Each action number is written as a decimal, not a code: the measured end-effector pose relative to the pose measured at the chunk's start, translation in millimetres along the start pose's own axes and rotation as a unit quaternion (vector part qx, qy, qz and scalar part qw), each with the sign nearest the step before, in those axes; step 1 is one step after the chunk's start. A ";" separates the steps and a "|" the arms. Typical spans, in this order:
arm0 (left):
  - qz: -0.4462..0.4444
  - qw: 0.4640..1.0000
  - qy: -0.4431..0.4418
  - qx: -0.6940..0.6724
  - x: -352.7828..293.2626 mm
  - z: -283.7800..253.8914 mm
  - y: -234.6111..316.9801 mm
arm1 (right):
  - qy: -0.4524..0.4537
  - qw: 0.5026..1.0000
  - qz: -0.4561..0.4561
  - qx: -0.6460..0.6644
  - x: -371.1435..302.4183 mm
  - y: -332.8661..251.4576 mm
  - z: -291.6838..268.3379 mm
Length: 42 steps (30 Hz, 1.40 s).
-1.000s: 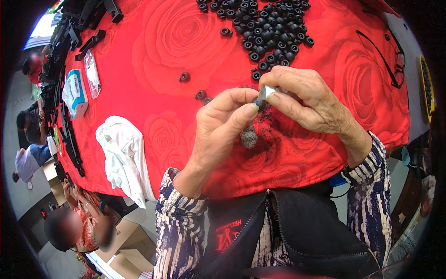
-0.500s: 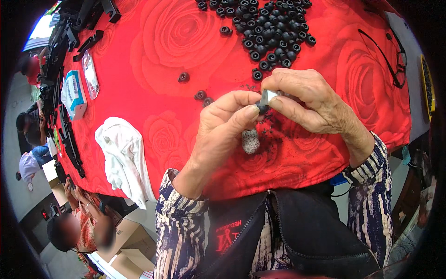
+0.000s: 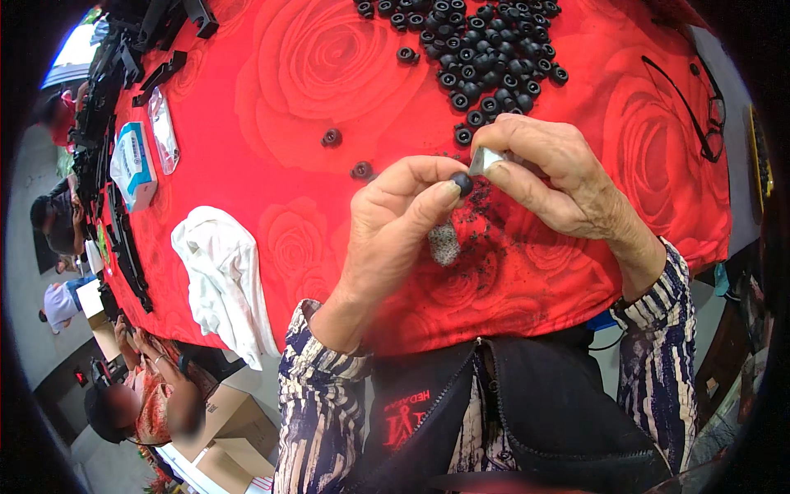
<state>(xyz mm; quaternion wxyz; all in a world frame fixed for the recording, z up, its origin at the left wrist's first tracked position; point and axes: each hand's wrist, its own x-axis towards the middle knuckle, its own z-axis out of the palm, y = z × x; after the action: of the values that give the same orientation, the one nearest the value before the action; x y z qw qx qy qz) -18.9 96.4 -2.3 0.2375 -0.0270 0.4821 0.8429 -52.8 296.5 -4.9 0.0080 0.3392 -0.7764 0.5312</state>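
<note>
My left hand [image 3: 387,222] pinches a small round black plastic part [image 3: 463,184] between thumb and forefinger, its smooth domed side showing. Close beside it, my right hand [image 3: 559,177] grips a short metal blade [image 3: 485,160], whose tip points down toward the part with a narrow gap between them. The blade's back end is hidden in my fingers. Under my hands, a grey speckled block [image 3: 444,242] lies on the red rose-patterned cloth [image 3: 329,49], with black shavings [image 3: 485,222] scattered around it. Two loose black parts, one farther off [image 3: 332,137] and one nearer [image 3: 360,170], lie left of my hands.
A big pile of similar black parts [image 3: 494,62] spreads at the far side. Eyeglasses [image 3: 709,123] lie at the right. On the left are a crumpled white cloth [image 3: 218,280], a tissue pack [image 3: 133,169] and long black pieces [image 3: 123,239]. Another person [image 3: 152,395] sits at lower left.
The blade has come off the black part and moved slightly right. The part has turned in my left fingers, showing more of its dome. The whole view has shifted a little.
</note>
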 end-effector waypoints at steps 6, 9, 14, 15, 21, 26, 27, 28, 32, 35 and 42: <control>-0.018 1.000 -0.001 0.009 0.8 -0.2 -2.2 | -0.007 1.000 0.021 0.009 1.5 -4.5 -0.2; -0.012 1.000 -0.005 0.014 1.3 -0.9 -3.0 | -0.007 1.000 0.027 0.010 1.4 -3.8 1.3; -0.014 1.000 -0.007 0.025 0.4 -1.3 -2.0 | -0.017 0.999 0.035 0.002 2.2 -5.2 0.8; -0.014 1.000 -0.006 0.025 0.3 -1.1 -1.9 | -0.014 0.999 0.030 0.002 1.9 -4.5 1.2; -0.050 0.999 0.008 -0.003 0.4 -0.7 -2.0 | -0.030 0.999 0.030 0.006 1.5 -4.5 -0.5; -0.046 0.999 0.010 -0.012 0.7 -1.5 -1.9 | -0.021 0.999 0.023 0.007 1.6 -4.3 1.4; -0.046 0.999 0.010 -0.012 0.7 -1.5 -1.7 | -0.014 0.999 0.032 0.003 2.3 -5.9 1.0; -0.045 0.999 0.009 -0.011 0.5 -1.5 -1.5 | -0.006 0.999 0.040 0.000 2.9 -6.8 0.8; -0.039 0.999 0.001 -0.006 1.4 -1.8 -2.8 | 0.002 0.999 0.033 -0.006 1.4 -4.3 2.6; -0.038 0.999 -0.003 0.000 1.7 -2.4 -2.2 | -0.003 1.000 0.024 0.003 1.0 -2.9 2.7; -0.037 0.999 0.006 0.006 0.9 0.3 -1.9 | -0.017 0.999 0.027 0.004 2.0 -4.7 0.1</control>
<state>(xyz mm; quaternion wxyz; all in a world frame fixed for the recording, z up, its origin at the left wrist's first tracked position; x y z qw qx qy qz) -18.8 97.8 -3.9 0.2659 -0.0487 0.4868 0.8306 -51.7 294.4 -0.4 -0.0206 0.3266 -0.7833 0.5286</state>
